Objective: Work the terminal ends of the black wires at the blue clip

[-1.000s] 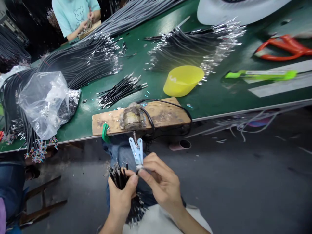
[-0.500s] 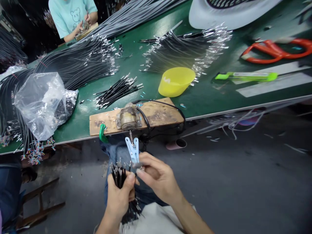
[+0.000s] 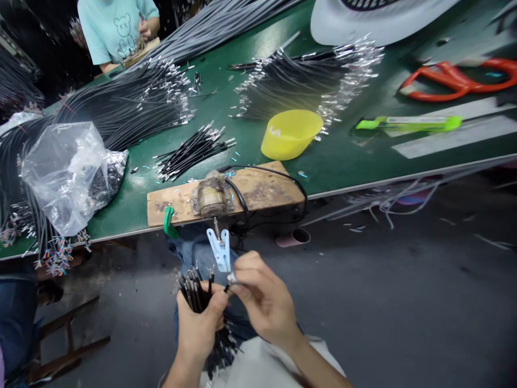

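Observation:
My left hand [image 3: 200, 323] is wrapped round a bundle of short black cables [image 3: 194, 288] with bare metallic ends pointing up. The fingers of my right hand [image 3: 262, 296] are pinched just beside it, at a small whitish piece [image 3: 231, 277] near one cable's tip; what exactly they grip is too small to make out. Just above the fingertips a light blue clothespin [image 3: 220, 249] hangs from the metal shaft of a small motor [image 3: 212, 196], which is mounted on a wooden board [image 3: 262, 188] at the table edge.
On the green table [image 3: 250, 145] lie a pile of black cables [image 3: 194, 151], a yellow ring [image 3: 291, 134], a plastic bag [image 3: 64, 172], orange scissors [image 3: 456, 81] and a green cutter [image 3: 407, 124]. A green clamp [image 3: 169, 222] grips the board. Another person [image 3: 117, 32] sits across the table.
My right hand's fingers have shifted slightly and curled more, uncovering the clothespin's lower end and the whitish piece. My left hand still holds the bundle in nearly the same place.

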Available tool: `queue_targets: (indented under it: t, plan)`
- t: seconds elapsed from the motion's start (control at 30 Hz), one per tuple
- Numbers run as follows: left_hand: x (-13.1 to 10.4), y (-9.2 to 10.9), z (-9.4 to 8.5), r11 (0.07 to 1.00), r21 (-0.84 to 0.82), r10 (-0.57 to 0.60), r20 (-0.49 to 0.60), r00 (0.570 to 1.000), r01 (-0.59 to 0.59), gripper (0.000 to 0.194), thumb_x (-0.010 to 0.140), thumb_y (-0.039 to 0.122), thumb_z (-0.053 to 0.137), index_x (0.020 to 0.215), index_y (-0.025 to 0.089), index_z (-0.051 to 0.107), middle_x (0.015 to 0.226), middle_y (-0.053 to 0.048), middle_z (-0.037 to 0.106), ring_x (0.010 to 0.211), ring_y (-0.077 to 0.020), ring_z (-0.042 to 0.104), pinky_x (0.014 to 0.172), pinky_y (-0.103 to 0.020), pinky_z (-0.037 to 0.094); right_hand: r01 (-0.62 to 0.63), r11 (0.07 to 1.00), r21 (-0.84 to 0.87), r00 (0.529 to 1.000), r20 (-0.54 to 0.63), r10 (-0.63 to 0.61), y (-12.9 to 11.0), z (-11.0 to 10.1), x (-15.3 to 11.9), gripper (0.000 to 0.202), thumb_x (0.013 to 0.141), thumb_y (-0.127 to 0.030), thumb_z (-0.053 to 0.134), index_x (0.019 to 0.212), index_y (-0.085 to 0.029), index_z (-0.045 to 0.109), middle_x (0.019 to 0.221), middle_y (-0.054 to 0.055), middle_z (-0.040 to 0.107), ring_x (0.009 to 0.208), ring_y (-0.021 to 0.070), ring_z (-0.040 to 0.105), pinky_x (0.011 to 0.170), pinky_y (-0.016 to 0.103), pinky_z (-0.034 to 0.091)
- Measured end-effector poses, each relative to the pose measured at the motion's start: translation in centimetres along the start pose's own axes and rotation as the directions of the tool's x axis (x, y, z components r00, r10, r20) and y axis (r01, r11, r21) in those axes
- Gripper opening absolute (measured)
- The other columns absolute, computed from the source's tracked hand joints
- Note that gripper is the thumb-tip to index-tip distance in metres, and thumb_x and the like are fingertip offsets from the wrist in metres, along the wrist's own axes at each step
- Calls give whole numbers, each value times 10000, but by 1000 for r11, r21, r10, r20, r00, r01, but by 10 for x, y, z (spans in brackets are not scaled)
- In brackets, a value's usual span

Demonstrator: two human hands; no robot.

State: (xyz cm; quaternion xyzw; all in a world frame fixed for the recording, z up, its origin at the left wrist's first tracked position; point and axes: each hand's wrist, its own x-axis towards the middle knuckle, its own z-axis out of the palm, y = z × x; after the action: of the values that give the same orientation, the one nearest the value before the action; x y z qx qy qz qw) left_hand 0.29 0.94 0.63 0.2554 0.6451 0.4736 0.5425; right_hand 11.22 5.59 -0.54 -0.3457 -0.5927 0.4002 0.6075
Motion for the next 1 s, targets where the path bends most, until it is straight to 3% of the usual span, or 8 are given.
queue_targets:
  t: [0.07,0.13,0.23,0.3,0.43,0.63,0.83,1.0]
  plan:
    - [3,3,-1,997,16,75,26,997,-76,278,604,440,757,628,176,674,495,-4,505,385,-87,373,361,-232,328,-285,905,315,953,197,232,1,-4,6,186,833,-348,554,711,-210,584,659,11,492,613,155,473,542,280,402]
    - [5,7,0,983,14,183,53,982,-183,240,594,425,769,612,196,699,551,-34,560,478,-139,473,472,-279,418,-552,669,498,826,438,355,2,-8,13,309,766,-493,599,701,-191,596,611,-13,455,550,125,436,507,252,372]
    - [9,11,1,960,3,277,96,956,-279,182,615,383,762,585,214,702,561,-32,566,570,-176,523,598,-312,445,-757,453,471,650,611,451,5,-13,25,360,611,-494,736,623,-157,609,546,-35,444,505,95,396,488,226,331]
    - [10,13,1,959,25,280,96,955,-283,149,615,342,764,586,214,694,566,-25,563,567,-170,517,594,-306,439,-795,430,428,606,590,534,8,-14,35,353,554,-452,782,584,-144,613,526,-38,465,493,85,386,482,218,316]
    - [11,14,-5,951,41,303,68,951,-306,150,589,337,779,587,219,686,558,-15,567,555,-167,526,580,-301,447,-730,436,527,674,448,587,10,-7,52,348,613,-478,747,603,-148,639,533,-37,497,500,82,395,494,211,338]
    - [27,16,-12,931,48,357,91,929,-363,189,578,386,780,587,211,708,521,-5,550,543,-157,543,559,-292,464,-660,302,688,723,471,505,10,16,60,368,613,-506,745,696,-150,702,625,3,594,537,86,481,514,198,399]
    - [47,12,-14,959,80,244,264,933,-273,284,554,457,778,525,185,701,386,-8,502,347,-130,449,356,-269,372,-663,208,719,688,477,547,12,21,57,381,596,-509,756,673,-139,712,615,11,614,531,91,515,485,185,414]
    - [36,6,-14,917,151,359,88,929,-369,263,606,440,746,550,189,690,476,-35,557,450,-163,507,455,-304,429,-689,128,714,623,491,609,26,14,49,414,606,-582,709,695,-178,711,676,22,660,589,123,571,574,224,468]
